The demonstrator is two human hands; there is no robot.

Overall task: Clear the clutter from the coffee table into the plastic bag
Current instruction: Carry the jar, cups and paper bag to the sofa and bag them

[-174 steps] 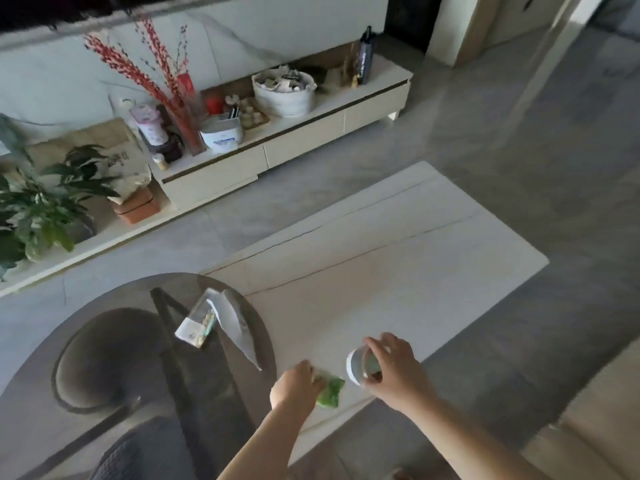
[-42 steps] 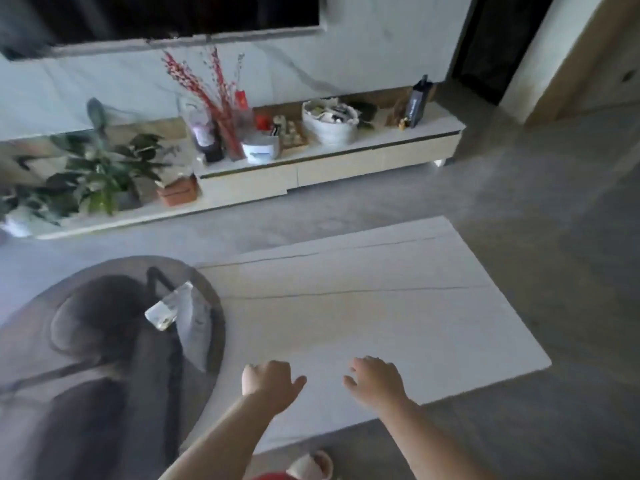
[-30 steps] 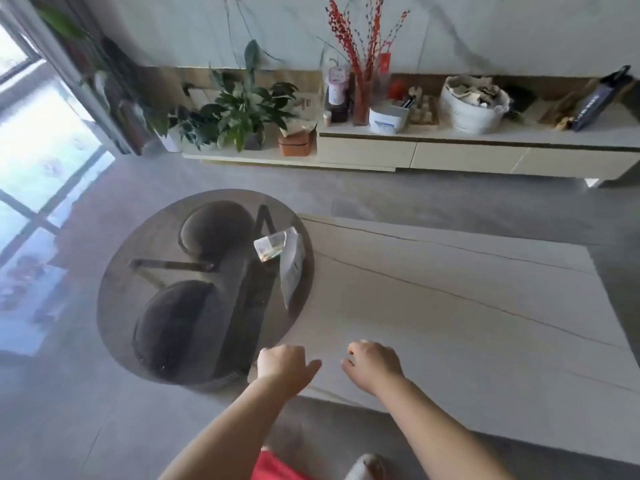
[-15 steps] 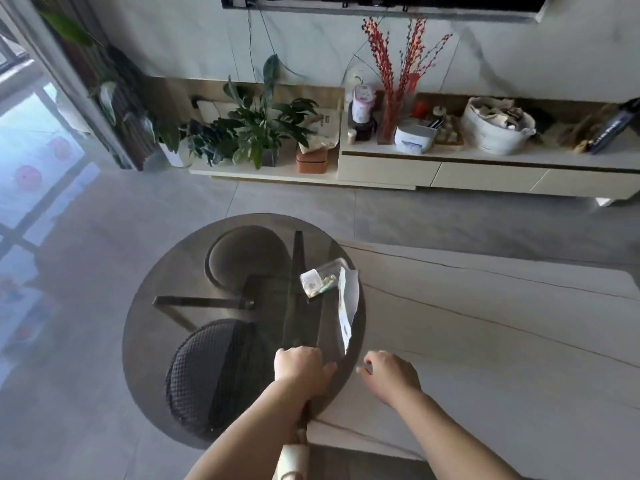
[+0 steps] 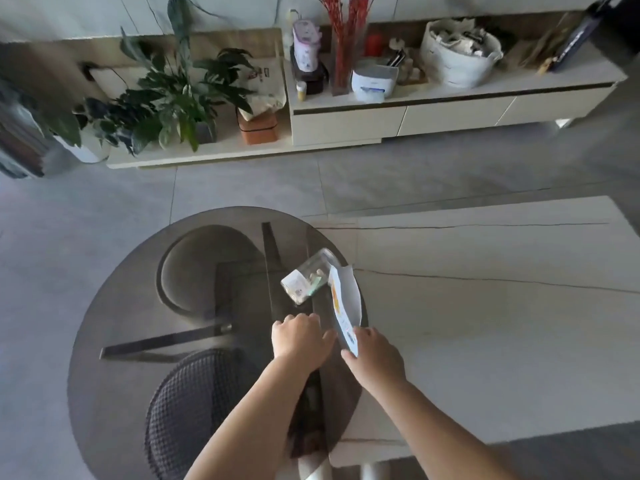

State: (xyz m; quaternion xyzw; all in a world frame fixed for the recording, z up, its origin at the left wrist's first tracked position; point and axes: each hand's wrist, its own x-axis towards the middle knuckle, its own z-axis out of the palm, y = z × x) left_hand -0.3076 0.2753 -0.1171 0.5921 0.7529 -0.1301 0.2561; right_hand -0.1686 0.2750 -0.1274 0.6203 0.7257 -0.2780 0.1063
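Fingers of the right hand (image 5: 372,355) are bent around the near end of a white paper leaflet (image 5: 341,306), which lies across the seam where the round glass table (image 5: 114,341) overlaps the pale stone coffee table (image 5: 485,306); the grip looks like a pinch, though the fingertips are hidden under the hand. Just to its left, the left hand (image 5: 299,337) hovers over the glass with its fingers curled in and the thumb pointing toward the leaflet, holding nothing that can be seen. A clear plastic packet (image 5: 306,280) with small bits inside lies on the glass, touching the far left edge of the leaflet. Through the glass show two dark round stools (image 5: 194,268) and the table's dark frame. Across the grey floor stands a long low cabinet (image 5: 398,116) carrying a white basket (image 5: 457,60), a vase of red twigs (image 5: 343,46) and other small things, with leafy potted plants (image 5: 166,98) on its lower left shelf.
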